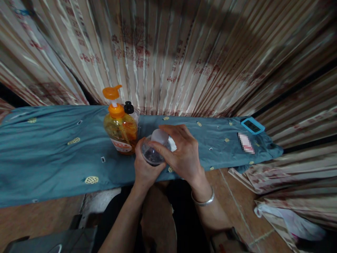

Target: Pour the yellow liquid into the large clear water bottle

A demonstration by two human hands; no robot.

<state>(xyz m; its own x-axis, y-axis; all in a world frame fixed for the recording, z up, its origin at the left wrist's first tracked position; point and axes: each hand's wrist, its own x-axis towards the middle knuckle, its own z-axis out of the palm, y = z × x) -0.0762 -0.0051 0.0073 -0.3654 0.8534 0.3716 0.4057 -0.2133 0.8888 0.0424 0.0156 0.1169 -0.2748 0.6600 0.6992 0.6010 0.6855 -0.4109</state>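
My left hand (146, 172) is wrapped round a clear, rounded bottle (152, 157) with something dark showing through its wall. From above, my right hand (184, 151) grips the pale, whitish cap (160, 135) at the bottle's top, thumb on the near side and fingers on the far side. Whether the cap is seated or loose I cannot tell. A bit of white material (172, 144) shows behind the right hand. Close to the left hand stands a pump bottle (121, 130) of orange-yellow liquid with an orange pump head.
Behind the pump bottle is a smaller bottle with a black cap (129, 107). A teal cloth with pineapple prints (65, 158) covers the narrow table. A blue-framed device (252, 125) and a blurred-out item (246, 143) lie at the right end. Pleated curtains (168, 59) hang behind.
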